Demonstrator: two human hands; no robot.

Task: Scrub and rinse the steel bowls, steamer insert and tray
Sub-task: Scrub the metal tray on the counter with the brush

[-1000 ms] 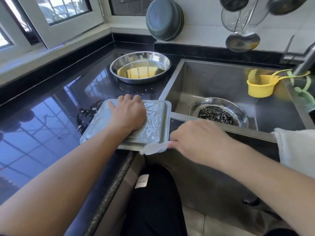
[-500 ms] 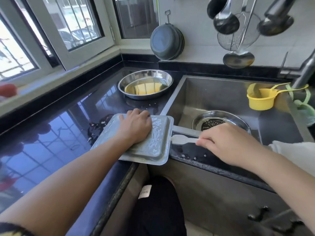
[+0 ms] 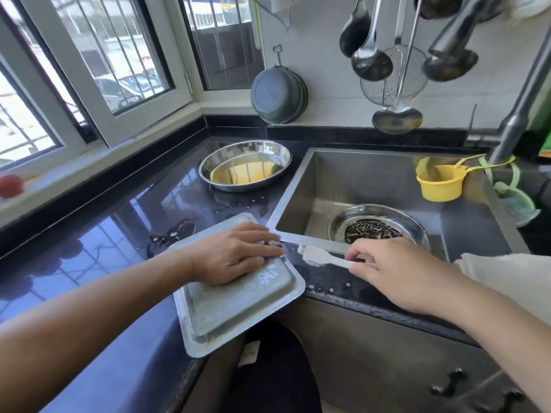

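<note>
A rectangular steel tray (image 3: 238, 305) lies upside down and soapy on the black counter, its near corner overhanging the edge. My left hand (image 3: 235, 251) rests flat on its far end, fingers straight. My right hand (image 3: 396, 272) pinches the handle of a white spatula-like scraper (image 3: 320, 257) lying on the counter strip in front of the sink. A round steel bowl (image 3: 378, 225) with dark residue sits in the sink. An oval steel dish (image 3: 244, 163) holding yellow liquid stands on the counter behind the tray.
The steel sink (image 3: 343, 180) has a yellow ladle cup (image 3: 438, 181) hung on its far right wall, under the tap (image 3: 518, 114). Ladles and a strainer (image 3: 393, 76) hang above. A grey pan (image 3: 277, 93) hangs by the window. A white cloth (image 3: 512, 278) lies at right.
My right hand has drawn the white scraper away from the tray to the right along the sink's front strip. My left hand slid toward the tray's far right corner. The camera view tilted up.
</note>
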